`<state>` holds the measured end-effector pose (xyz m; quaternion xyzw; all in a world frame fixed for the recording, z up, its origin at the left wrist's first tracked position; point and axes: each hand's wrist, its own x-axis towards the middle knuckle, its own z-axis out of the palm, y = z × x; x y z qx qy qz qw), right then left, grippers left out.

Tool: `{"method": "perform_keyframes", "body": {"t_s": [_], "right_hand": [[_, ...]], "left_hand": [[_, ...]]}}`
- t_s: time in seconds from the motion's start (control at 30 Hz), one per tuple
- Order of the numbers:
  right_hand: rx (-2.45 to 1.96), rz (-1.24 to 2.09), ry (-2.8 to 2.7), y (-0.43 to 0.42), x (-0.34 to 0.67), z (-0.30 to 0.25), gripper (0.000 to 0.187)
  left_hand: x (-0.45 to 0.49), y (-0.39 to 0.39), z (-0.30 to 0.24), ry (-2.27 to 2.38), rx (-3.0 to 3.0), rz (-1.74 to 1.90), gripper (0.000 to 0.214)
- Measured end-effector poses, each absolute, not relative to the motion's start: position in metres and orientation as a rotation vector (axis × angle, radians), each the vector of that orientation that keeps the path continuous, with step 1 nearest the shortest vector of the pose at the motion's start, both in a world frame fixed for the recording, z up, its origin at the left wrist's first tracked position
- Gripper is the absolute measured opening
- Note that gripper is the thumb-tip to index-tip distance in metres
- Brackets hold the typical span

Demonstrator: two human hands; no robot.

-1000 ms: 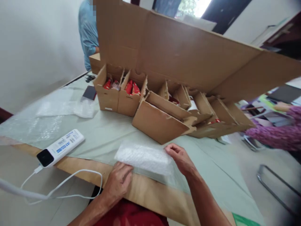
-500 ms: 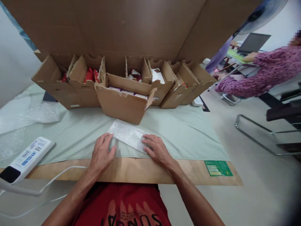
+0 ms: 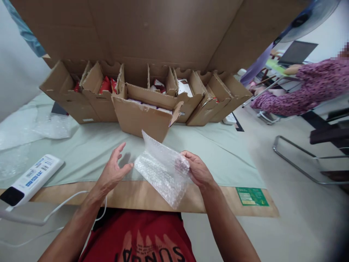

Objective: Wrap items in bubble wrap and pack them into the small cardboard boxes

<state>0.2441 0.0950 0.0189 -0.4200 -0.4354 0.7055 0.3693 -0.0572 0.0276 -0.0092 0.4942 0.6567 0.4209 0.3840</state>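
Note:
A folded sheet of bubble wrap point(image 3: 163, 171) is lifted partly off the cloth, its two layers spread apart near the table's front edge. My right hand point(image 3: 197, 168) pinches its right side, fingers partly behind the clear film. To the left, my left hand point(image 3: 116, 169) is open with fingers spread, its thumb tip close by the wrap's left corner; whether they touch I cannot tell. Just beyond the wrap stands a small cardboard box point(image 3: 140, 114) with pale, purple-edged packs inside.
Behind is a row of cardboard bins point(image 3: 95, 105) holding red and white packets. A white power bank-like device point(image 3: 32, 180) with a cable point(image 3: 64, 203) lies left, near more bubble wrap point(image 3: 35, 125). A green card point(image 3: 252, 196) lies front right. Another person's sleeve point(image 3: 302, 87) shows at right.
The bubble wrap lay flat under both hands; now my right hand has raised and opened it, bringing it nearer me. My left hand has let go and spread its fingers.

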Motion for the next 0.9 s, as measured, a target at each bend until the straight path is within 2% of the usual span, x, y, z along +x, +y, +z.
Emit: {"method": "perform_keyframes", "body": {"t_s": [0.13, 0.27, 0.37, 0.53, 0.63, 0.73, 0.9], "right_hand": [[-1.062, 1.974, -0.944, 0.098, 0.242, 0.031, 0.038], [-1.121, 1.927, -0.936, 0.104, 0.244, 0.03, 0.036], [-1.23, 1.685, -1.017, 0.111, 0.251, 0.014, 0.035], [-1.424, 1.117, -1.267, 0.109, 0.269, -0.011, 0.036], [-1.412, 0.87, -1.539, 0.099, 0.264, -0.009, 0.03], [-1.279, 0.644, -1.886, 0.092, 0.234, -0.003, 0.034], [-1.113, 0.473, -2.502, 0.098, 0.16, -0.017, 0.055]], "left_hand": [[-0.036, 0.048, -0.001, 1.604, 1.266, 1.027, 0.085], [-0.016, 0.056, -0.001, 1.464, 1.243, 0.955, 0.053], [-0.021, 0.052, -0.007, 1.563, 1.207, 0.873, 0.046], [-0.054, 0.044, -0.02, 1.908, 1.227, 0.901, 0.066], [-0.063, 0.042, -0.021, 2.187, 1.483, 1.082, 0.074], [-0.052, 0.04, -0.021, 2.26, 1.905, 1.16, 0.065], [-0.019, 0.037, -0.039, 2.036, 2.261, 0.681, 0.051]]}}
